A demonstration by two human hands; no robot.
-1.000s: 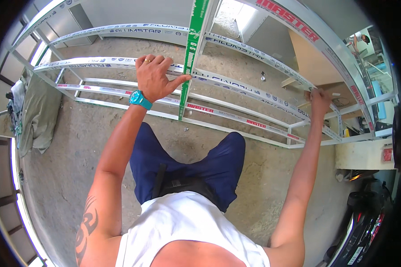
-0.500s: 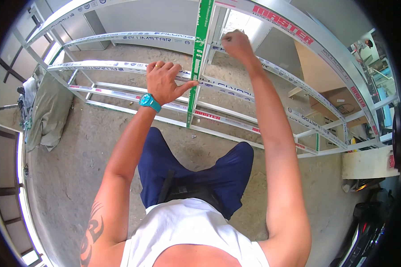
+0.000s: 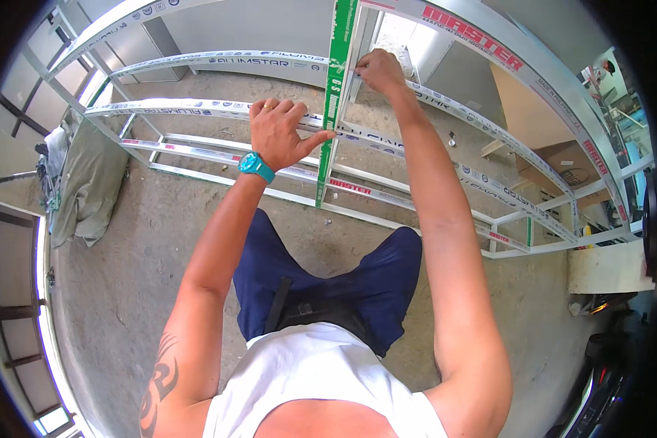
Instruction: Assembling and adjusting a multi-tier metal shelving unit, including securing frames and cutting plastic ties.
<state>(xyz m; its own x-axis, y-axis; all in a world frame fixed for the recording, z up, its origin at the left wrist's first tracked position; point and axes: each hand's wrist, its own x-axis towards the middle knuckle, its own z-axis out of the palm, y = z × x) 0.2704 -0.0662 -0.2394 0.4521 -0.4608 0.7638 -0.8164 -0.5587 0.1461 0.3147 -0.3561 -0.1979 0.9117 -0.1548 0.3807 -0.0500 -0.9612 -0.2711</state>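
Observation:
A long metal frame of pale aluminium bars, wrapped in printed film, stands in front of me. My left hand (image 3: 279,133) has its fingers curled over the middle rail (image 3: 171,107), with the thumb stretched against the upright post (image 3: 333,80) that carries green film. Just right of that post, higher up, my right hand (image 3: 383,71) is closed in a pinch. Whatever lies between its fingertips is too small to make out. A turquoise watch (image 3: 256,167) sits on my left wrist.
A grey-green cloth cover (image 3: 98,182) drapes over something at the left. Cardboard boxes (image 3: 562,164) stand behind the frame's right end. A dark shiny machine or vehicle part (image 3: 598,379) is at the lower right. Another person (image 3: 607,67) shows far off at the right.
My right hand has moved left, closer to the green-filmed post, still pinched. My left hand keeps its hold on the rail. The whole view has shifted slightly.

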